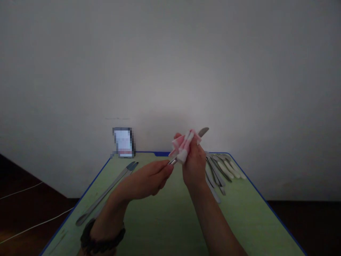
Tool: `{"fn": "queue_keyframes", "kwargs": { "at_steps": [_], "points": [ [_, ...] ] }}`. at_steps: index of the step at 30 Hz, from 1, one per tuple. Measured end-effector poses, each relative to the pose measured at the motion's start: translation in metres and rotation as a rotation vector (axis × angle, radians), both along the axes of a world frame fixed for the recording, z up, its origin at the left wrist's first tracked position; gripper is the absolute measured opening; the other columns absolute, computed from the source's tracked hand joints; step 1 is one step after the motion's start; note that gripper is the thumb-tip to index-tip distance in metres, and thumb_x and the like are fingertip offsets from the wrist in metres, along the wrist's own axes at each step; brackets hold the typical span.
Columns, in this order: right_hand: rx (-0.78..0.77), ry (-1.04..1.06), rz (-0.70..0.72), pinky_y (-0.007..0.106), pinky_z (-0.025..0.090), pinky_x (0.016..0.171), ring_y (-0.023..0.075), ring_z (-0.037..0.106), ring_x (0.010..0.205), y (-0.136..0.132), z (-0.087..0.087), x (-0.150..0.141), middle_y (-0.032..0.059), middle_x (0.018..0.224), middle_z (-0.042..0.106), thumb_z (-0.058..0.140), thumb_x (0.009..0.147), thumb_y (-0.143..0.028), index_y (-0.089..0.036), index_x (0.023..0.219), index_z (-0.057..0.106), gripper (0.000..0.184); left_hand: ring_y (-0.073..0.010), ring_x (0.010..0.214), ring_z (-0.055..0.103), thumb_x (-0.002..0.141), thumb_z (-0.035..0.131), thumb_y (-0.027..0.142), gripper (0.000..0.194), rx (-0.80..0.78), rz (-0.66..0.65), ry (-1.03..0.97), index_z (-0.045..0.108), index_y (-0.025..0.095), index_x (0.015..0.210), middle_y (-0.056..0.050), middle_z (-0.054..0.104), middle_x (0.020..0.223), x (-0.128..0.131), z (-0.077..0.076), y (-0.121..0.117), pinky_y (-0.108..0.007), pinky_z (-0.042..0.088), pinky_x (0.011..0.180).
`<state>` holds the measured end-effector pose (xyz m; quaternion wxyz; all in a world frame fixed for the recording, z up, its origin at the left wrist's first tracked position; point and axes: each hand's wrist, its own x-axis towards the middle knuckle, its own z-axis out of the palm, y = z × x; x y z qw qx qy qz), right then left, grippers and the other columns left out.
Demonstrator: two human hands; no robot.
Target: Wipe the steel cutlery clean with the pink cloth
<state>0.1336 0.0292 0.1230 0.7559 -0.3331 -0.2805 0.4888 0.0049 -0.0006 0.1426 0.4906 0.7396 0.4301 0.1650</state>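
Above the far part of the table, my left hand [151, 177] pinches the handle end of a table knife [204, 132]. My right hand [195, 165] is closed around a pink and white cloth [186, 142], which is wrapped about the middle of the knife. The rounded blade tip sticks out past the cloth, up and to the right. Cloth and fingers hide the knife's middle. A dark bracelet [102, 240] circles my left wrist.
On the green table [162, 220], several pieces of metal cutlery [215, 174] lie at the right, some with white handles [226, 170]. Long metal utensils [106, 193] lie at the left. A phone [124, 143] with a lit screen stands against the wall [170, 71].
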Motion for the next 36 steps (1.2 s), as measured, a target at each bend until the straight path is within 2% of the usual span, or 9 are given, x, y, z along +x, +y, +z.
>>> {"fn": "queue_keyframes", "kwargs": {
  "at_steps": [4, 8, 11, 14, 20, 24, 31, 34, 36],
  "points": [
    [0.024, 0.091, -0.036, 0.027, 0.052, 0.064, 0.0149, 0.067, 0.068, 0.006, 0.007, 0.020, 0.0049, 0.083, 0.074, 0.060, 0.080, -0.047, -0.014, 0.094, 0.066, 0.037, -0.0072, 0.046, 0.034, 0.091, 0.035, 0.056, 0.042, -0.048, -0.032, 0.075, 0.039, 0.020, 0.070, 0.008, 0.038, 0.056, -0.026, 0.010, -0.006, -0.019, 0.031, 0.043],
    [0.033, 0.092, -0.121, 0.027, 0.053, 0.072, 0.0151, 0.069, 0.076, 0.008, 0.009, 0.025, 0.0069, 0.087, 0.074, 0.058, 0.081, -0.048, -0.013, 0.097, 0.067, 0.039, -0.0068, 0.047, 0.031, 0.090, 0.038, 0.057, 0.043, -0.090, -0.032, 0.048, 0.039, 0.020, 0.070, 0.008, 0.036, 0.057, -0.043, 0.011, -0.007, -0.018, 0.027, 0.042],
    [0.019, 0.054, -0.152, 0.027, 0.053, 0.064, 0.0150, 0.068, 0.070, 0.006, 0.007, 0.018, 0.0083, 0.091, 0.074, 0.052, 0.083, -0.054, -0.013, 0.096, 0.068, 0.046, -0.0066, 0.047, 0.030, 0.090, 0.039, 0.057, 0.042, -0.128, -0.024, -0.004, 0.039, 0.020, 0.070, 0.008, 0.035, 0.057, -0.034, 0.007, -0.005, -0.017, 0.024, 0.041],
    [-0.013, -0.015, -0.101, 0.026, 0.051, 0.059, 0.0149, 0.066, 0.063, -0.001, 0.003, 0.003, 0.0079, 0.088, 0.074, 0.049, 0.083, -0.058, -0.015, 0.091, 0.071, 0.049, -0.0061, 0.044, 0.028, 0.089, 0.038, 0.056, 0.040, -0.165, 0.006, -0.096, 0.037, 0.021, 0.070, 0.009, 0.032, 0.054, -0.015, 0.001, 0.000, -0.017, 0.022, 0.039],
    [-0.091, -0.073, 0.059, 0.028, 0.051, 0.064, 0.0181, 0.067, 0.068, -0.008, -0.011, -0.024, 0.0090, 0.079, 0.074, 0.050, 0.081, -0.061, -0.012, 0.087, 0.073, 0.055, -0.0058, 0.041, 0.027, 0.090, 0.036, 0.048, 0.036, -0.058, 0.098, -0.130, 0.036, 0.021, 0.066, 0.009, 0.032, 0.052, 0.004, -0.008, 0.006, -0.017, 0.021, 0.037],
    [-0.059, -0.030, 0.035, 0.028, 0.051, 0.066, 0.0174, 0.068, 0.069, 0.000, -0.008, -0.012, 0.0084, 0.082, 0.074, 0.052, 0.081, -0.058, -0.013, 0.087, 0.072, 0.050, -0.0065, 0.042, 0.030, 0.091, 0.034, 0.052, 0.040, -0.033, 0.085, -0.063, 0.039, 0.020, 0.068, 0.008, 0.034, 0.052, -0.003, -0.004, 0.002, -0.018, 0.023, 0.037],
    [-0.002, 0.133, -0.177, 0.026, 0.053, 0.065, 0.0148, 0.068, 0.073, 0.011, 0.008, 0.027, 0.0070, 0.086, 0.074, 0.051, 0.087, -0.048, -0.011, 0.098, 0.068, 0.042, -0.0064, 0.046, 0.032, 0.091, 0.033, 0.057, 0.045, -0.055, -0.030, 0.062, 0.038, 0.019, 0.067, 0.007, 0.037, 0.055, -0.024, 0.009, -0.008, -0.017, 0.028, 0.041],
    [0.004, 0.154, -0.181, 0.025, 0.053, 0.061, 0.0142, 0.068, 0.070, 0.009, 0.007, 0.023, 0.0065, 0.088, 0.074, 0.049, 0.088, -0.048, -0.012, 0.099, 0.068, 0.042, -0.0068, 0.046, 0.033, 0.091, 0.033, 0.057, 0.044, -0.079, -0.047, 0.065, 0.039, 0.020, 0.068, 0.007, 0.037, 0.056, -0.021, 0.007, -0.007, -0.017, 0.028, 0.041],
    [-0.017, 0.107, -0.127, 0.025, 0.051, 0.057, 0.0144, 0.067, 0.066, 0.005, 0.003, 0.012, 0.0071, 0.088, 0.074, 0.049, 0.086, -0.053, -0.013, 0.095, 0.069, 0.045, -0.0072, 0.045, 0.032, 0.091, 0.031, 0.058, 0.043, -0.103, -0.034, 0.041, 0.037, 0.021, 0.069, 0.007, 0.036, 0.056, -0.013, 0.001, -0.004, -0.018, 0.027, 0.040]
  ]
}}
